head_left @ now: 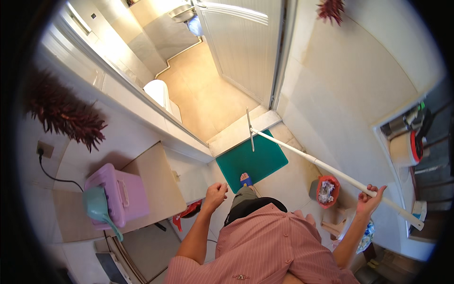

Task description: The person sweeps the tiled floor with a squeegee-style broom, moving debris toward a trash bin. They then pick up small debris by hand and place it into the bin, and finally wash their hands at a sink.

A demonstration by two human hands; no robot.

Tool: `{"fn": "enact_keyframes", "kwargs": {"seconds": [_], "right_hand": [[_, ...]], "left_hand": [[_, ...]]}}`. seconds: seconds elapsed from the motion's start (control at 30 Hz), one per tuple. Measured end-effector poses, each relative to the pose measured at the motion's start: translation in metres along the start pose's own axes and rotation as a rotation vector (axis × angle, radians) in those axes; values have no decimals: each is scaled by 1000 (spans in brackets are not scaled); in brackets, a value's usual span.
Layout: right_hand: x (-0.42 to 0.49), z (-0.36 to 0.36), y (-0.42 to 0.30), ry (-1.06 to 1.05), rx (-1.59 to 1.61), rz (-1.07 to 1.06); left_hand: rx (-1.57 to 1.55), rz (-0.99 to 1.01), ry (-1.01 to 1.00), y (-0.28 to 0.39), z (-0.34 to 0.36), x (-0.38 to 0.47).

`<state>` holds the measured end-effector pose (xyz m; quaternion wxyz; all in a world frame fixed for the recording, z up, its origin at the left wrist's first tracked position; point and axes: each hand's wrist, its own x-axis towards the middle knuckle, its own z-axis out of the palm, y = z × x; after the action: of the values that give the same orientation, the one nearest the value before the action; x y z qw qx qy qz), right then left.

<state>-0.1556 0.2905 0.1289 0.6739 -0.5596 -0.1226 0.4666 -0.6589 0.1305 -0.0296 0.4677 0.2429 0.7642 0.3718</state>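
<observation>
My right hand (pixel 369 204) grips the upper part of a long white pole, its thumb sticking out. The pole belongs to a T-headed floor tool (pixel 312 159), seemingly a squeegee. Its thin head (pixel 250 129) is at the far end, over the doorway sill and the edge of a green mat (pixel 262 156). My left hand (pixel 215 196) hangs in front of my body, fingers loosely curled, with nothing visible in it. A foot in a blue slipper (pixel 245 181) stands on the mat's near edge.
A white door (pixel 244 46) stands open into a tiled bathroom with a toilet (pixel 158 93). Left, a pink plastic box (pixel 133 198) and a teal dipper (pixel 95 202) rest on a ledge (pixel 156 177). Right, a red-lined waste bin (pixel 328 191) stands by the wall.
</observation>
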Motion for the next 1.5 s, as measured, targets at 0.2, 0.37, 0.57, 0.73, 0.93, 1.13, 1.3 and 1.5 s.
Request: {"fn": "enact_keyframes", "kwargs": {"seconds": [0.2, 0.37, 0.57, 0.73, 0.93, 1.13, 1.3, 1.5], "right_hand": [[-4, 102, 29, 13, 36, 13], [3, 130, 49, 89, 62, 120], [11, 104, 42, 159, 128, 285], [15, 45, 31, 231, 164, 313], [-2, 17, 33, -82, -327, 531], [-2, 125, 46, -489, -1214, 181], [24, 266, 148, -978, -1172, 92], [-11, 344, 239, -1211, -996, 269]], "left_hand": [[47, 29, -150, 74, 24, 128], [-97, -207, -387, 122, 74, 209], [-674, -337, -408, 160, 97, 249], [-846, -312, -457, 192, 102, 255], [-802, -267, -451, 203, 144, 233], [-631, -267, -485, 210, 176, 185], [-574, -189, -575, 215, 185, 134], [-373, -160, -684, 206, 141, 125]]}}
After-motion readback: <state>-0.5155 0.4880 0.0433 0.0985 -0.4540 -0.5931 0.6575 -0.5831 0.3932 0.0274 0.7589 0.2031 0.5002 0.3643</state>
